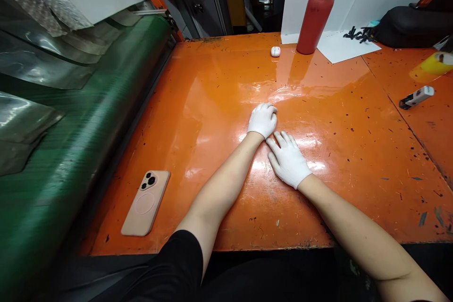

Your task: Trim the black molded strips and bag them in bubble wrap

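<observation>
My left hand (262, 121), in a white glove, rests on the orange tabletop (212, 127) near its middle. Its fingers are bent downward and partly hidden behind the knuckles, and no object shows in it. Just nearer to me and to the right lies my right hand (289, 161), also white-gloved. It is open, palm down, fingers stretched and apart, with nothing held. Its fingertips come close to the left wrist; whether they touch I cannot tell.
A beige phone (146, 204) lies at the left front, beside a green roller belt (106, 94) carrying clear plastic sheets. Toward the back stand a red bottle (318, 14) and a small white case (275, 51). A stamp-like tool (416, 97), yellow tape roll (430, 68) and black pouch (410, 26) are rightward.
</observation>
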`<action>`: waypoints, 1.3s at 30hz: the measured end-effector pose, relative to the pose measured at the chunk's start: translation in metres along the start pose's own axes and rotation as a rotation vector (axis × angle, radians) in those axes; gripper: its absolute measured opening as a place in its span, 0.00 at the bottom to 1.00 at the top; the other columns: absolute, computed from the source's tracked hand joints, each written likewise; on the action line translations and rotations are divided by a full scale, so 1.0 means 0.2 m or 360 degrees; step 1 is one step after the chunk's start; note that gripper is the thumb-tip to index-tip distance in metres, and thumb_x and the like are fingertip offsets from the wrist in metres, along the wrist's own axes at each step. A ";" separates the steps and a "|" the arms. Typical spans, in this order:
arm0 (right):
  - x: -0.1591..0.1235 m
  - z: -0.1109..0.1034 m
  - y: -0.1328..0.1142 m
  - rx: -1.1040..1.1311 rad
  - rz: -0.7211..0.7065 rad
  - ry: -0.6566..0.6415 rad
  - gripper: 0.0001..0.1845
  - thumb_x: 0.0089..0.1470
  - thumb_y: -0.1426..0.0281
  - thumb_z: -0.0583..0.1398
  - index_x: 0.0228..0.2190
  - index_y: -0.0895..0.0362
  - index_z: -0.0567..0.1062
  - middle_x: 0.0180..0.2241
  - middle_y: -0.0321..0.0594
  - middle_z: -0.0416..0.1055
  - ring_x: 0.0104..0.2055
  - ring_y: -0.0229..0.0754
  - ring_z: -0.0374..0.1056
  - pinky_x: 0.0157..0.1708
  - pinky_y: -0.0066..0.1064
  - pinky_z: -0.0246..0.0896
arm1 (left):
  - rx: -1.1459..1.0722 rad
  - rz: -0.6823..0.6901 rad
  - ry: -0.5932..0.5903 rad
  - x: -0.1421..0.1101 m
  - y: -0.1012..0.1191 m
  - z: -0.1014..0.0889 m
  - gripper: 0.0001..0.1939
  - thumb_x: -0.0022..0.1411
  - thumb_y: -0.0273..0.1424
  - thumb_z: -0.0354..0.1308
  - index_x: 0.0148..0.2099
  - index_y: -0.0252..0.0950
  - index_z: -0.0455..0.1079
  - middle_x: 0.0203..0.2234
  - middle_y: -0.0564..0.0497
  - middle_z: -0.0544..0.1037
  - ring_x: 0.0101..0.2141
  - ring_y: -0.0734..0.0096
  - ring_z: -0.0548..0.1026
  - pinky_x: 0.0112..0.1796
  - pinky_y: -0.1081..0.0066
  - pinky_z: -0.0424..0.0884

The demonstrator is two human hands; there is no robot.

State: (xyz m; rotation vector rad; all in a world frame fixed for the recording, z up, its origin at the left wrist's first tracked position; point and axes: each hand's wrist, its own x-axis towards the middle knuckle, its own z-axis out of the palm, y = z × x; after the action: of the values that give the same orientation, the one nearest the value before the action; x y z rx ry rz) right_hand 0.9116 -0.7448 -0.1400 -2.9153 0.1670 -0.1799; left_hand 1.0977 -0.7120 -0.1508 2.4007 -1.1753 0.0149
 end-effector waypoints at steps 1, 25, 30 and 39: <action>0.00 0.00 0.00 -0.0002 -0.0003 0.0000 0.29 0.71 0.65 0.48 0.66 0.62 0.69 0.68 0.61 0.61 0.72 0.64 0.53 0.71 0.56 0.49 | 0.0003 -0.0001 -0.0002 0.00 0.00 0.00 0.16 0.71 0.26 0.51 0.50 0.40 0.80 0.55 0.47 0.80 0.58 0.58 0.73 0.61 0.60 0.67; 0.00 0.01 0.00 -0.0022 -0.0009 0.0021 0.29 0.71 0.65 0.47 0.66 0.61 0.69 0.68 0.60 0.62 0.72 0.64 0.54 0.70 0.57 0.50 | 0.0010 -0.0013 -0.0023 -0.01 0.02 -0.02 0.16 0.71 0.26 0.50 0.50 0.41 0.79 0.56 0.47 0.79 0.59 0.57 0.72 0.62 0.59 0.66; -0.01 0.01 0.00 -0.0011 -0.0010 0.0039 0.28 0.71 0.65 0.48 0.65 0.61 0.70 0.67 0.60 0.62 0.71 0.63 0.54 0.70 0.57 0.51 | 0.0010 -0.0001 -0.0014 -0.01 0.01 -0.01 0.16 0.70 0.26 0.51 0.50 0.41 0.79 0.56 0.48 0.80 0.58 0.58 0.73 0.61 0.60 0.67; 0.00 0.00 0.00 -0.0013 -0.0006 0.0011 0.29 0.71 0.65 0.48 0.66 0.61 0.69 0.67 0.60 0.62 0.71 0.63 0.54 0.70 0.57 0.50 | 0.0003 -0.0008 -0.0015 -0.01 0.00 -0.01 0.17 0.71 0.26 0.50 0.50 0.41 0.79 0.56 0.47 0.79 0.58 0.57 0.72 0.62 0.59 0.67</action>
State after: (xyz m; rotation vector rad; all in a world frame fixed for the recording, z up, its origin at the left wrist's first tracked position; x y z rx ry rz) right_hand 0.9110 -0.7448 -0.1400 -2.9235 0.1635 -0.1901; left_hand 1.0966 -0.7112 -0.1498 2.4080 -1.1738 0.0027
